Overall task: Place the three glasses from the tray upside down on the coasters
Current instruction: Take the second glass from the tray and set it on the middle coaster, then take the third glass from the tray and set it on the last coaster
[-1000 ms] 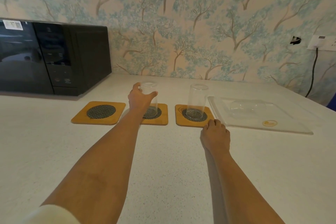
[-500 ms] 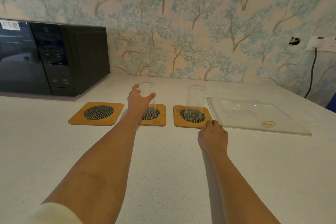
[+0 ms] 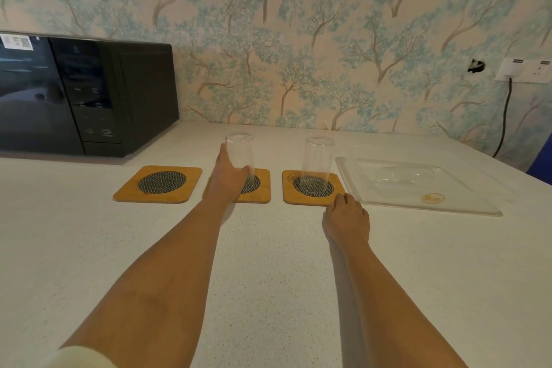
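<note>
Three bamboo coasters with dark mesh centres lie in a row on the white counter. The left coaster [image 3: 161, 184] is bare. On the middle coaster [image 3: 261, 193] a clear glass [image 3: 240, 152] stands upside down, and my left hand [image 3: 228, 178] wraps its lower part, thumb in front near the base. Another glass [image 3: 317, 160] stands upside down on the right coaster [image 3: 291, 197]. A third glass [image 3: 403, 178] lies on its side in the clear tray [image 3: 433, 209]. My right hand [image 3: 346, 216] rests palm down on the counter, holding nothing, fingertips at the right coaster's front edge.
A black microwave [image 3: 89, 95] stands at the back left, close behind the left coaster. At the right, a wall socket [image 3: 522, 69] has a black cable hanging down to the counter. A blue object [image 3: 542, 158] shows at the right edge.
My left hand has slid down the middle glass, from near its top to near its base. The glass stays on the middle coaster. My right hand has not moved.
</note>
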Tool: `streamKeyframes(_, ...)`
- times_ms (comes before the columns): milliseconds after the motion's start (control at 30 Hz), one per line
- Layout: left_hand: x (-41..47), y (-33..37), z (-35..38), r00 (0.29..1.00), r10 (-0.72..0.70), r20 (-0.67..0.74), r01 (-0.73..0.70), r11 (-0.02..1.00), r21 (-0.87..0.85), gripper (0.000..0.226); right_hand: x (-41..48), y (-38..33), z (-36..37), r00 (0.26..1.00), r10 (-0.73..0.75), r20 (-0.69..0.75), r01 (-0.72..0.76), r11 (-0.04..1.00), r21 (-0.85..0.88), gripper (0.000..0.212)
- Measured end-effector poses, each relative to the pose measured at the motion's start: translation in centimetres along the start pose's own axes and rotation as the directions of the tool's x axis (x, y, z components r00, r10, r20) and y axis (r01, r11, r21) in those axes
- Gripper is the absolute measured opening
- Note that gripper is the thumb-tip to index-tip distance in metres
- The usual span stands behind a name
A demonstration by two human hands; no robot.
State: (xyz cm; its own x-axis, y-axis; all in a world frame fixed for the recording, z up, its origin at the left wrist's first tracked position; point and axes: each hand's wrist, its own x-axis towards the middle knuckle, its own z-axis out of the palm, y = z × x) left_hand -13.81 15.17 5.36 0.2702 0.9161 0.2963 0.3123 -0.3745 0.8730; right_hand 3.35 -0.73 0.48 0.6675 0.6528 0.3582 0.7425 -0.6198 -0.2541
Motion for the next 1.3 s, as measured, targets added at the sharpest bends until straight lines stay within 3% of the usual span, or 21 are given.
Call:
streamKeyframes(333, -2.4, -0.6, 0.0, 0.996, 0.021, 0.084, -0.024, 0.999, 0.032, 0.075, -1.1, 0.2, -1.0, 0.998, -0.001, 0.063, -0.002, 0.999, 0.041, 0.038)
streamKeyframes(600, -5.3, -0.7, 1.6, 0.990, 0.011, 0.140, -0.030, 0.990, 0.141, 0.069, -2.5, 1.2, -2.2, 0.999, 0.017, -0.046, -0.013, 0.995, 0.095, 0.037)
streamKeyframes(933, -8.9, 3.4, 8.9, 0.950, 0.190, 0.249, -0.241, 0.952, 0.189, 0.047, 0.9, 7.0, -7.7, 0.964, 0.052, -0.259, -0.005, 0.984, 0.179, 0.035)
streamKeyframes(1300, -11.4, 7.7, 18.0, 0.952, 0.162, 0.260, -0.230, 0.939, 0.257, 0.045, 7.3, 14.6, -11.1, 0.975, -0.005, -0.221, 0.039, 0.988, 0.149, 0.036)
